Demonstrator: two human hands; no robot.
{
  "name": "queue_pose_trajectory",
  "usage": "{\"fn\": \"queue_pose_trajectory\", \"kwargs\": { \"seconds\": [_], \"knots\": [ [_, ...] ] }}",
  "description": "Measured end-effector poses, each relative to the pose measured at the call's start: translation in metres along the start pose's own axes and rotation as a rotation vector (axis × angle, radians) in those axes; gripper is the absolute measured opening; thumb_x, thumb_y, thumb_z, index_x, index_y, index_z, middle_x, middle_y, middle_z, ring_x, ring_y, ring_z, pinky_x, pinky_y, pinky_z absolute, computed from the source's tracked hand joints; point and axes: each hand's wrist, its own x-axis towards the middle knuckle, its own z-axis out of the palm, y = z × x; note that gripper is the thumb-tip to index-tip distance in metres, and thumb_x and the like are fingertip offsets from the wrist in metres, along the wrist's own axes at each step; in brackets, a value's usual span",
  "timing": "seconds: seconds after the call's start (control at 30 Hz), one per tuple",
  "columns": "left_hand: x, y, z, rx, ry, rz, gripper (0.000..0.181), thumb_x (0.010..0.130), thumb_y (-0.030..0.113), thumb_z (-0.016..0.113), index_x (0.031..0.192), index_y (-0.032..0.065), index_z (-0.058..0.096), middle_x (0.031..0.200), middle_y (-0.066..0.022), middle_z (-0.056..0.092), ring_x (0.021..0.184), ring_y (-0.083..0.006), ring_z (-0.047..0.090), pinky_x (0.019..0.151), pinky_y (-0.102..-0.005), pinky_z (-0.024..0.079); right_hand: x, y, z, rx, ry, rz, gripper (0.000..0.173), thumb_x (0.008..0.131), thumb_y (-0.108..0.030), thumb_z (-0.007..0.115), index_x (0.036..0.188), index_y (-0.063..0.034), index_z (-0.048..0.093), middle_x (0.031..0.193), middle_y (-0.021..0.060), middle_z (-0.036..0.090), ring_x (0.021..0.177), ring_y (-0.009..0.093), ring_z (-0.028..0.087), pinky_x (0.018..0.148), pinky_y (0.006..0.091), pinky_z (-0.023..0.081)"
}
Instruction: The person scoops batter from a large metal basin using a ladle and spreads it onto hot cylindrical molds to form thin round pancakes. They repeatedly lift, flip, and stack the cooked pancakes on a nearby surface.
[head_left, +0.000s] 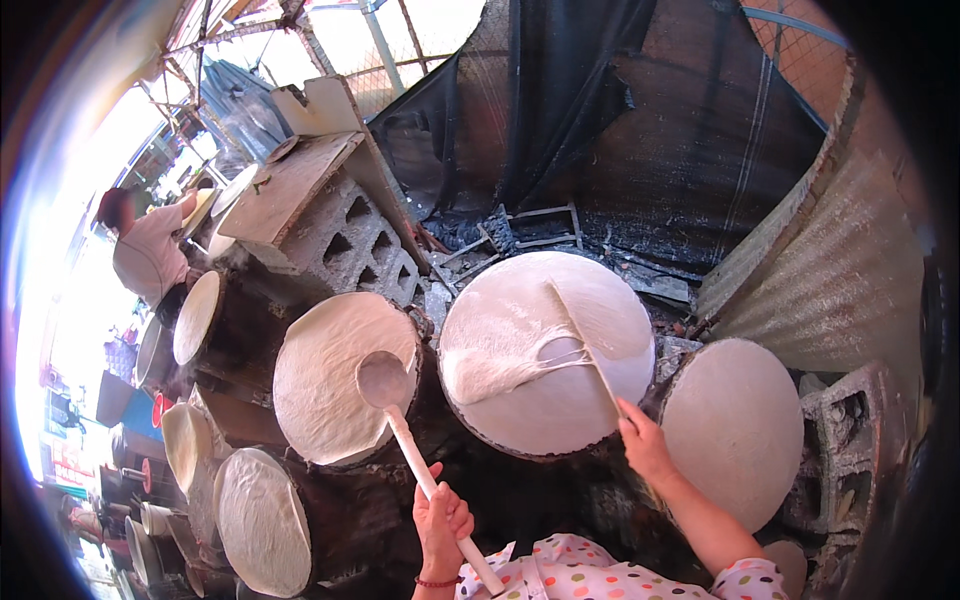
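Note:
My left hand (442, 529) is closed around the pale handle of a long ladle (382, 380), whose round bowl is over the thin flatbread (322, 375) on the left griddle. My right hand (645, 444) grips the end of a thin, flat scraper (581, 337) that reaches across the middle round griddle (525, 427). On that griddle lies wet batter (487, 367), with sticky strands stretching from it to the scraper. Right of my right hand sits another round griddle (735, 435) with a smooth pale surface.
More round griddles with flatbreads (262, 525) stand at the lower left. Concrete blocks (367, 247) under a board (292, 187) rise at the upper left; another block (840, 457) stands far right. Dark netting (600, 135) hangs behind. A person (150, 247) works beyond, at the left.

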Motion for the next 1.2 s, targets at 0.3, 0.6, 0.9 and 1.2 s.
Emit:
{"fn": "queue_pose_trajectory", "kwargs": {
  "seconds": [0.3, 0.6, 0.9, 1.2],
  "knots": [
    [0.008, 0.038, -0.047, 0.02, -0.114, -0.053, 0.033, 0.095, 0.012, 0.048, 0.127, 0.0078, 0.042, 0.064, 0.0031, 0.034, 0.041, -0.0023, 0.027, 0.033, -0.0163, 0.026, -0.104, -0.041, 0.046, -0.452, -0.049, -0.262, 0.042, 0.087, -0.014, 0.059, 0.129, -0.0156, 0.053, 0.094, 0.0168, 0.064, 0.073, 0.035, 0.063, 0.066, 0.0397, 0.051],
    [-0.004, 0.091, -0.146, 0.046, -0.148, -0.033, 0.032, 0.095, 0.014, 0.05, 0.125, 0.0082, 0.044, 0.063, 0.0036, 0.033, 0.042, -0.0019, 0.027, 0.033, -0.0165, 0.025, -0.043, -0.08, 0.307, 0.346, 0.229, 0.133, 0.035, 0.094, -0.022, 0.047, 0.127, -0.0076, 0.051, 0.103, 0.019, 0.064, 0.097, 0.032, 0.063, 0.082, 0.0368, 0.048],
    [-0.016, 0.128, -0.2, 0.003, -0.145, -0.045, 0.034, 0.095, 0.014, 0.05, 0.127, 0.009, 0.042, 0.063, 0.0032, 0.032, 0.042, -0.0029, 0.028, 0.034, -0.0171, 0.024, -0.114, -0.107, 0.33, 0.882, 0.274, 0.535, 0.026, 0.099, -0.029, 0.037, 0.122, -0.0193, 0.045, 0.062, -0.0013, 0.038, 0.039, 0.008, 0.032, 0.034, 0.0246, 0.029],
    [-0.027, 0.132, -0.218, -0.028, -0.286, -0.119, 0.035, 0.095, 0.013, 0.05, 0.128, 0.0078, 0.04, 0.062, 0.003, 0.032, 0.042, -0.0031, 0.027, 0.035, -0.0173, 0.024, -0.143, -0.091, 0.285, 0.813, 0.353, 0.351, 0.022, 0.099, -0.026, 0.033, 0.107, -0.0109, 0.046, 0.062, 0.0047, 0.047, 0.04, 0.014, 0.047, 0.032, 0.0308, 0.043]
  ]
}}
